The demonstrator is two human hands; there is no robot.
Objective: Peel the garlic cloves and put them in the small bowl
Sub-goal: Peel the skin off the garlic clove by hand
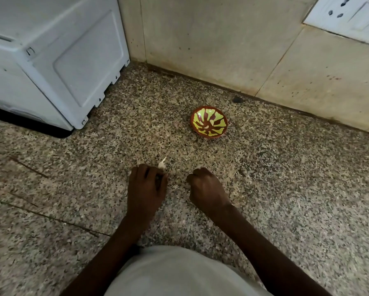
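Observation:
A small brown bowl (pixel 209 124) with a yellow-green pattern stands on the speckled granite counter (pixel 286 178), near the back wall. A pale peeled clove seems to lie inside it. An unpeeled white garlic clove (pixel 162 164) lies on the counter just beyond my left hand (pixel 146 189). My left hand rests knuckles-up on the counter, fingers curled under, its fingertips next to the clove; whether it holds anything is hidden. My right hand (pixel 207 190) sits to the right as a loose fist with its fingertips hidden.
A white appliance (pixel 51 60) stands at the back left of the counter. Beige wall tiles rise behind the bowl, with a white socket plate (pixel 348 16) at the top right. My pale shirt (pixel 175 274) fills the bottom centre.

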